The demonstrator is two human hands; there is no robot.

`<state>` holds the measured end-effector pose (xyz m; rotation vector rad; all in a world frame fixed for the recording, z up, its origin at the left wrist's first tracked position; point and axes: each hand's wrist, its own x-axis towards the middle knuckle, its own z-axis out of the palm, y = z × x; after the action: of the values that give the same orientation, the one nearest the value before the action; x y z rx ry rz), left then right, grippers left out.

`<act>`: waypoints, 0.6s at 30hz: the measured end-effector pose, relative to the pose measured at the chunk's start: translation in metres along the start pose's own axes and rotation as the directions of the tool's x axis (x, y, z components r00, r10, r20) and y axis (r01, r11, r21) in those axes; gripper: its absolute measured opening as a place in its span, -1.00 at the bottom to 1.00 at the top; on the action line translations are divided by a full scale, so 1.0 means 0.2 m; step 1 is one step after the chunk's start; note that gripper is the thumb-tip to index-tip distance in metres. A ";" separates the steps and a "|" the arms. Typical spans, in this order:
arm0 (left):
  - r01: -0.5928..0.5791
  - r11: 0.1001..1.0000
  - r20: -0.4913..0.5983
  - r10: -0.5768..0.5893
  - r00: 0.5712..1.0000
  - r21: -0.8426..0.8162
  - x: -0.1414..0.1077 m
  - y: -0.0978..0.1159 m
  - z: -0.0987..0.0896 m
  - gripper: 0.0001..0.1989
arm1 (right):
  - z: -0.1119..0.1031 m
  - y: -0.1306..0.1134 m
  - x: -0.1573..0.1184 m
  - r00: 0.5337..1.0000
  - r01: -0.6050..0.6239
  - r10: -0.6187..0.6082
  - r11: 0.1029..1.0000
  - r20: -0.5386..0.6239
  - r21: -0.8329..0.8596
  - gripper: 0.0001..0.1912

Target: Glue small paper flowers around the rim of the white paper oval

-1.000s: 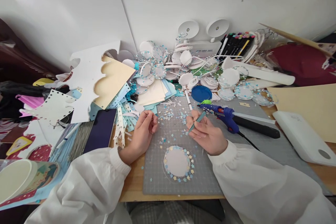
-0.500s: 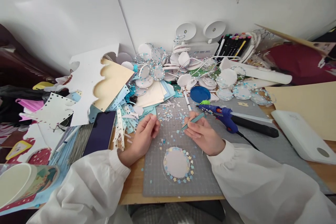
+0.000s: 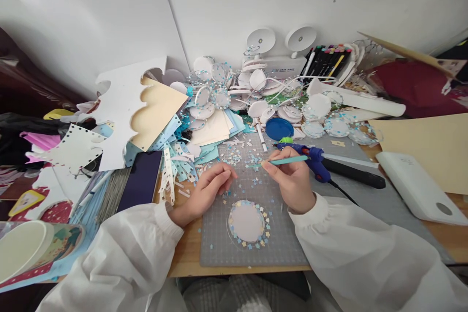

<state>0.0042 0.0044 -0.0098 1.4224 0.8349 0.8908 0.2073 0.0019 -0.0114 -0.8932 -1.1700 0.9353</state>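
The person's right hand point(image 3: 294, 180) pinches a pair of teal tweezers point(image 3: 283, 161) between thumb and fingers, the tips reaching left over loose little paper flowers on the gray mat point(image 3: 288, 246). The left hand point(image 3: 210, 187) has its fingers loosely curled, holding nothing that I can see. Nearer the person, a white disc point(image 3: 247, 223) ringed with small blue and cream flowers lies flat on the mat, below and between both hands.
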 end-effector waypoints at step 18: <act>0.023 0.996 0.077 -0.016 0.997 -0.083 0.00 -0.01 -0.03 -0.53 | 0.22 -0.17 -0.04 0.319 0.936 -0.432 0.006 0.844 -0.351 -0.74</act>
<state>-0.0003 0.0077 -0.0116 1.3647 0.7442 0.8418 0.1677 -0.0132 0.0253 -0.4972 -2.3930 -0.5410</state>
